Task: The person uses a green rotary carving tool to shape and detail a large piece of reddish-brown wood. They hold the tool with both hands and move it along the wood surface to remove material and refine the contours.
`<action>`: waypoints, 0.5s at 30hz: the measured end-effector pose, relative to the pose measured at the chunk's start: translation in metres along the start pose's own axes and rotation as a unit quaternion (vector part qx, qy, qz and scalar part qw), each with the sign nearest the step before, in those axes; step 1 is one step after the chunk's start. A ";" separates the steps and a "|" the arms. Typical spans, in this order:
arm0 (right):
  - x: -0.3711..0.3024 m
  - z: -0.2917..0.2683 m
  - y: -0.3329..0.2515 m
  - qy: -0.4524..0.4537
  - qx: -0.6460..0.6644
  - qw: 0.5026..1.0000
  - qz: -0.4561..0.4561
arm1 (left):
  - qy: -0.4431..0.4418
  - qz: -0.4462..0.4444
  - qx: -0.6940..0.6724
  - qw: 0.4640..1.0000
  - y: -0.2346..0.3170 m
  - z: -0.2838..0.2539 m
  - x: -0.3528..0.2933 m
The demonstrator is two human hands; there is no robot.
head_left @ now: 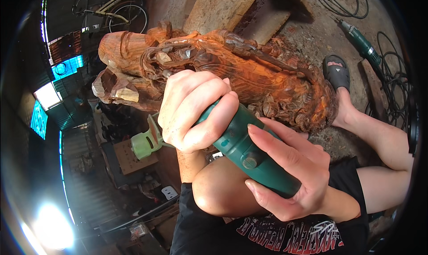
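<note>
Across my lap, both hands hold a green electric grinder (238,143) with a thick round body and a screw cap on its side. My left hand (196,110) is closed around its front end, hiding most of the working tip. Further back, my right hand (294,170) grips the rear of the body, thumb below and fingers above. Just beyond lies a large reddish-brown wood carving (272,88) with deep folds, knobs and pale cut patches. The grinder's front end points at the carving's left part; whether the tip touches it is hidden by my left hand.
Wooden boards (223,10) lie behind the carving. Another green power tool (360,41) rests on the floor at the right, beside coiled black cable (394,83). A light-green plastic container (141,144) stands left. My foot in a black sandal (337,72) is by the carving's right end.
</note>
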State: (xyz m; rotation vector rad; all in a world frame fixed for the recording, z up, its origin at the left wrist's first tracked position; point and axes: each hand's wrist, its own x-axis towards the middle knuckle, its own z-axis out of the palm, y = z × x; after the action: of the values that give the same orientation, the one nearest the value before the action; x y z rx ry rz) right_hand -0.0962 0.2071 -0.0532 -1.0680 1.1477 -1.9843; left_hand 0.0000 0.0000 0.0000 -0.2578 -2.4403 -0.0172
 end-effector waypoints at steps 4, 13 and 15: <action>-0.004 -0.002 0.001 0.003 -0.029 1.000 -0.004 | 0.025 0.007 0.001 1.000 0.001 0.010 -0.002; 0.011 -0.017 -0.009 -0.029 -0.005 0.999 0.033 | 0.001 -0.043 0.006 0.999 0.004 0.007 0.003; 0.014 -0.016 -0.007 -0.026 -0.003 0.999 0.024 | -0.005 -0.051 0.011 0.999 0.003 0.005 0.004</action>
State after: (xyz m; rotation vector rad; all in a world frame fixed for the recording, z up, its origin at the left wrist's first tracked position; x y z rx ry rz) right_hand -0.1172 0.2054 -0.0474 -1.0792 1.1422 -1.9060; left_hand -0.0057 0.0043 -0.0011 -0.1244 -2.4596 -0.0324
